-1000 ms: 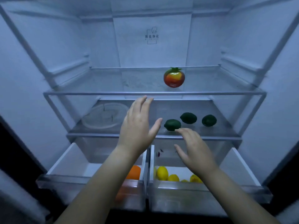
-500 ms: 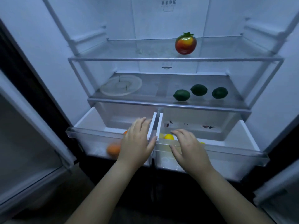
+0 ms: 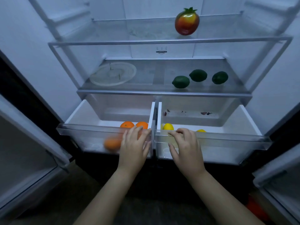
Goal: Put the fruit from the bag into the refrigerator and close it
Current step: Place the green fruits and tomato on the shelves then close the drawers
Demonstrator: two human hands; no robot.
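- The refrigerator (image 3: 40,46) is standing open. Its left door (image 3: 24,151) is hanging well to the left of the left-hand fingers.
- The left drawer (image 3: 84,132) is sitting pulled out, and its clear front wall is lying directly under the left-hand fingers.
- A round clear plate (image 3: 113,74) is lying on the middle shelf (image 3: 129,92), above and beyond the left fingertips.
- Two oranges (image 3: 127,124) are sitting in the left drawer just beyond the left fingertips. A third orange (image 3: 112,143), blurred through the front wall, is showing just left of those fingers.
- The left hand (image 3: 134,146) is pressing flat on the front wall. Its fingers (image 3: 133,132) are lying straight and together, gripping nothing, with the tips reaching the rim.
- The right hand (image 3: 186,146) is holding the right drawer (image 3: 227,135). Its fingers (image 3: 181,132) are curling onto the top rim, and the thumb is lying on the front wall below.
- Lemons (image 3: 168,126) are sitting in the right drawer, one just beyond the right index fingertip and another just right of the knuckles.
- Three limes (image 3: 180,82) are resting on the middle shelf, above and beyond the right-hand fingers.
- A red-and-yellow fruit (image 3: 186,21) with a green stem is sitting on the upper shelf (image 3: 113,42), far beyond the right fingertips.
- The right door (image 3: 279,184) is hanging open, well to the right of the right-hand fingers.
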